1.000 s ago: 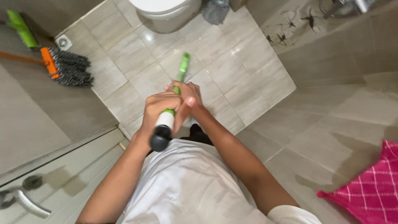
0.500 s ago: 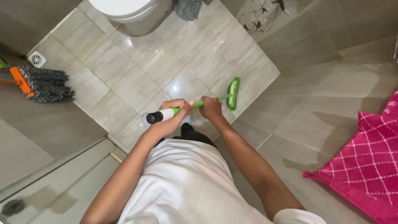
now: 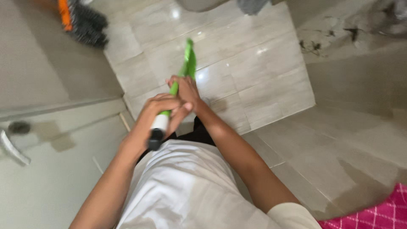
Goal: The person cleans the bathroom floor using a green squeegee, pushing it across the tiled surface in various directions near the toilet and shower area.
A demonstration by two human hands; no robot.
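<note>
I hold a long-handled floor tool with a green and white shaft and a black end cap (image 3: pixel 156 139). My left hand (image 3: pixel 159 111) grips the upper part of the handle near the white section. Just below it, my right hand (image 3: pixel 183 88) wraps the green part of the shaft. The tool's green head (image 3: pixel 189 59) rests on the glossy beige floor tiles (image 3: pixel 237 63) ahead of me, blurred by motion. My white shirt fills the lower middle of the view.
An orange brush with black bristles (image 3: pixel 82 21) lies at the top left. A pale door with a metal handle (image 3: pixel 12 148) is on the left. A pink checked cloth (image 3: pixel 381 212) shows at the bottom right. A toilet base (image 3: pixel 199 4) sits at the top edge.
The tool head has swung from my right back to straight ahead. The view has tilted down and left, so the toilet and brush slid toward the top edge.
</note>
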